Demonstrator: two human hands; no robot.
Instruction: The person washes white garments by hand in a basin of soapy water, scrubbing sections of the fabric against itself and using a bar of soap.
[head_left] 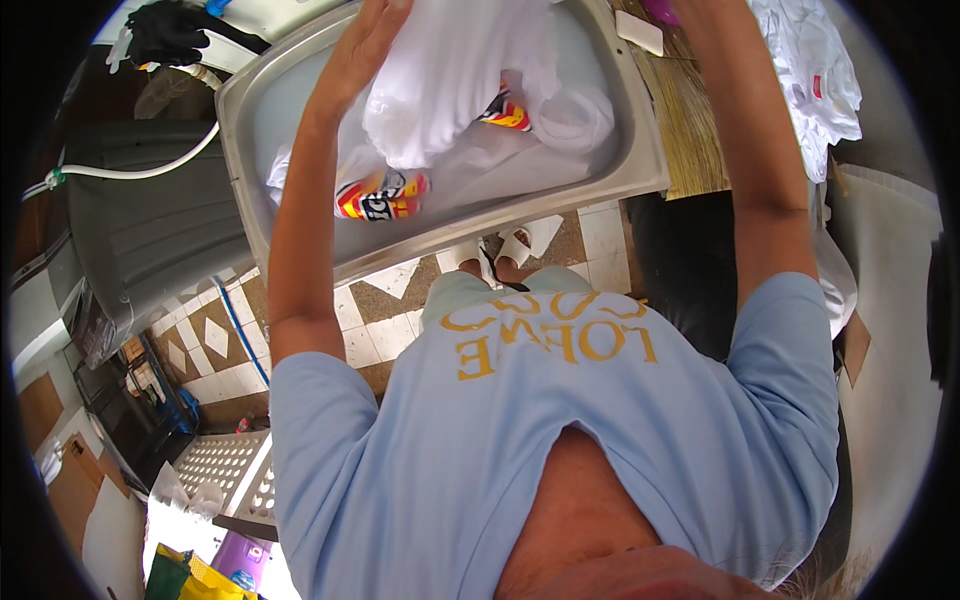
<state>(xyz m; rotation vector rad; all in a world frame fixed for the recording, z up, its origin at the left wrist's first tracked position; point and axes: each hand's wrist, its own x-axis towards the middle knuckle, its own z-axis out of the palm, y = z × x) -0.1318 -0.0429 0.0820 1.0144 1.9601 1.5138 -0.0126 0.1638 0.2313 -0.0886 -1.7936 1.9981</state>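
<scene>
In the head view, a white cloth (450, 80) is hanging at the upper middle of the frame, over a metal tub (648, 168) where red-and-yellow printed pieces (380, 196) are lying. The left hand (368, 35) is reaching to the top edge beside the cloth; I cannot tell whether it is clamping on it. The right hand is reaching beyond the frame, its state unseen, above a wooden tabletop (692, 130)

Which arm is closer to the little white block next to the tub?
Right. The right arm is just right of the white block; its hand is out of view. The left arm is farther, over the tub's left part.
</scene>
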